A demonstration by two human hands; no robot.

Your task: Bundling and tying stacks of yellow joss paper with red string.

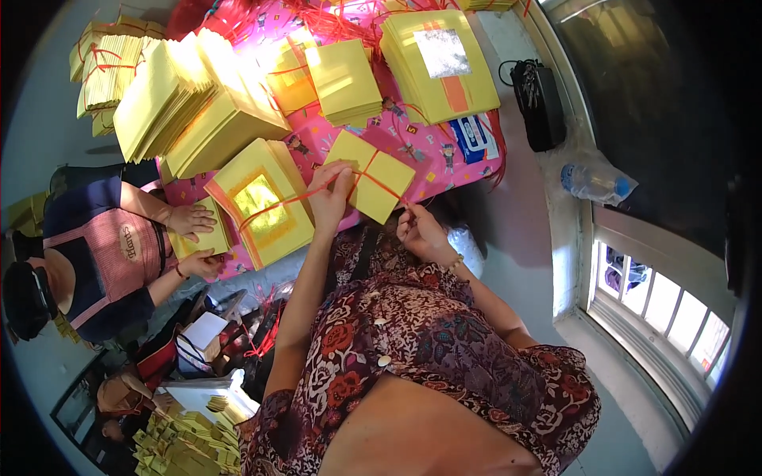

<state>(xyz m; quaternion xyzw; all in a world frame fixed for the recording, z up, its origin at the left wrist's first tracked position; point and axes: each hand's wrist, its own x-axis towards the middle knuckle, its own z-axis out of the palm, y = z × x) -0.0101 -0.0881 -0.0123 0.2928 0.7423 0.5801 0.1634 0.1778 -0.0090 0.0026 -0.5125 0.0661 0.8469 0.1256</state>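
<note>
My left hand (332, 193) rests on the near left edge of the small square bundle of yellow paper (370, 184), which lies on the pink patterned table cover (413, 143); my right hand (421, 232) is just beside its near right corner, pinching the thin red string (381, 184) that crosses over the bundle. Left of it lies a yellow paper stack with a gold foil square (262, 202) on top. Behind both stand more stacks of yellow paper sheets (198, 99). Far right, on the ledge, a clear plastic bottle (595, 181) lies behind a black charger (540, 103). At my left, another person's hands (194, 238) hold a small yellow bundle (208, 238).
</note>
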